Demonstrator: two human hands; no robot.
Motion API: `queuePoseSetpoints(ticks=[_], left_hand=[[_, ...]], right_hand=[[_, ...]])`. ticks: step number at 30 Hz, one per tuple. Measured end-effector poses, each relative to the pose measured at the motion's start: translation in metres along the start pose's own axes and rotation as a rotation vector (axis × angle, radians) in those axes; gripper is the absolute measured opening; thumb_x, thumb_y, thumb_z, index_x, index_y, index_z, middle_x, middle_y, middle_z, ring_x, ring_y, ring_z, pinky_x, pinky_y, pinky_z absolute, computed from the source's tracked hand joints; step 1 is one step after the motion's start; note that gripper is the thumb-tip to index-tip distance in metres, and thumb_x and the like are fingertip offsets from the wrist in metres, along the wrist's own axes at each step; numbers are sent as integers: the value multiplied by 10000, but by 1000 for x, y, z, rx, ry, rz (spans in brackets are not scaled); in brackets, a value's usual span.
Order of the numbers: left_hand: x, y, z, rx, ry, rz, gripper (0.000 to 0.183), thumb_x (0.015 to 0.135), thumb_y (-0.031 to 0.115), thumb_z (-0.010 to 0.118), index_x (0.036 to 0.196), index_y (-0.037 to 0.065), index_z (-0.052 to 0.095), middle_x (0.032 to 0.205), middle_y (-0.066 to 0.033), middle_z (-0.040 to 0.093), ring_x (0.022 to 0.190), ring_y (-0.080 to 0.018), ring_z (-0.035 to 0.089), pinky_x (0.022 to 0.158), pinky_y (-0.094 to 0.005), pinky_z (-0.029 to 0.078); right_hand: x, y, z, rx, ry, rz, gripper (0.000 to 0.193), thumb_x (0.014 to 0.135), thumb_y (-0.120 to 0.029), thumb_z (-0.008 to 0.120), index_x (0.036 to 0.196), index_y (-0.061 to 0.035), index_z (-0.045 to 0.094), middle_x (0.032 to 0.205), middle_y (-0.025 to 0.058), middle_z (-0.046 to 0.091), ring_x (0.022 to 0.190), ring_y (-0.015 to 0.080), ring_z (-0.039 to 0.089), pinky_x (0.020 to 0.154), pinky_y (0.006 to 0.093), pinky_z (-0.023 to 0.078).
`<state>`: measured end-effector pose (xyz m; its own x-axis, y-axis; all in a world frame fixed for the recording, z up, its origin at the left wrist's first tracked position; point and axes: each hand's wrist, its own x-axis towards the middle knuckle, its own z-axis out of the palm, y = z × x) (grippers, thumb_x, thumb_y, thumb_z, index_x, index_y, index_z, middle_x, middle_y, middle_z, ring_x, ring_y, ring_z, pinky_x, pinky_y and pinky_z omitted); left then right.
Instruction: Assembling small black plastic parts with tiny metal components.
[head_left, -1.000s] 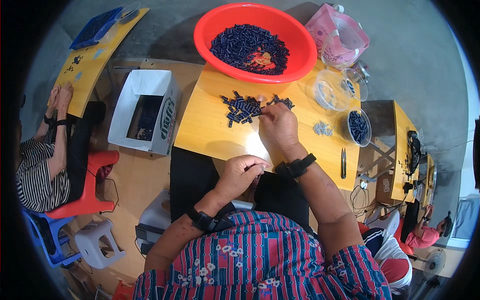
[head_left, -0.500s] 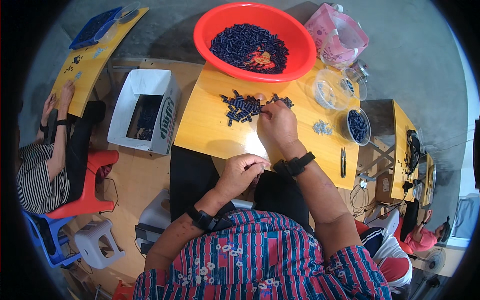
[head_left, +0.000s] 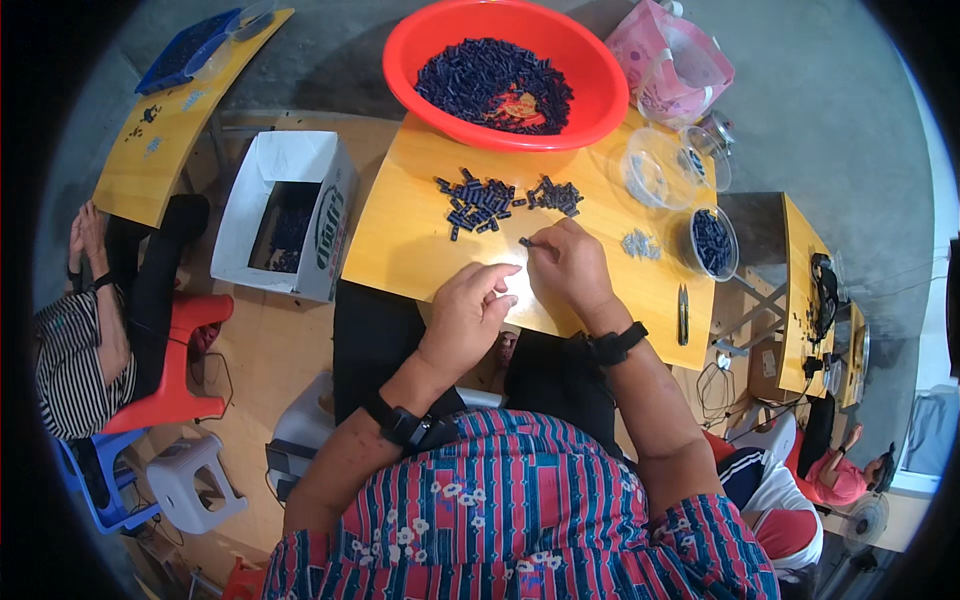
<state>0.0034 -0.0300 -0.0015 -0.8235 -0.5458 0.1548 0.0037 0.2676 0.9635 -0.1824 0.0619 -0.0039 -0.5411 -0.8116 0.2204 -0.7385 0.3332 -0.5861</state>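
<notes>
My right hand (head_left: 575,268) pinches a small dark blue plastic piece (head_left: 526,241) between thumb and forefinger, just above the yellow table (head_left: 400,250). Beside it, over the table's near edge, my left hand (head_left: 462,318) has thumb and forefinger apart, and I see nothing between them. Beyond my hands lie two heaps of similar dark pieces: a larger left heap (head_left: 478,205) and a smaller right heap (head_left: 556,196). To the right is a scatter of small silvery parts (head_left: 641,244), with dark-handled snips (head_left: 683,315) closer to me.
A red basin (head_left: 400,75) of dark pieces stands at the back. Clear tubs, including a tub of dark pieces (head_left: 735,255), stand at right beside a pink bag (head_left: 655,45). A white carton (head_left: 245,235) sits left of the table. Another person (head_left: 85,340) sits farther left.
My right hand has drawn back from the heaps with a dark piece. My left hand has risen toward it, thumb and forefinger parting. The person at left has pulled their hands off their table.
</notes>
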Motion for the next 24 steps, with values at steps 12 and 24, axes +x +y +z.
queuePoseSetpoints(ticks=[12,24], left_hand=[[18,-10,21,534,-61,83,206,868,141,728,1058,70,693,1010,-135,638,941,-350,657,810,-421,545],[11,-12,22,135,87,12,135,844,-5,729,973,9,694,878,-84,666,725,-171,642,689,-284,535]], right_hand=[[-34,14,-21,132,-174,-309,166,820,-39,720,983,-68,704,913,113,647,811,335,670,730,402,561],[-65,9,3,712,58,183,154,890,0,719,1038,-4,761,933,77,705,797,133,657,725,264,536]])
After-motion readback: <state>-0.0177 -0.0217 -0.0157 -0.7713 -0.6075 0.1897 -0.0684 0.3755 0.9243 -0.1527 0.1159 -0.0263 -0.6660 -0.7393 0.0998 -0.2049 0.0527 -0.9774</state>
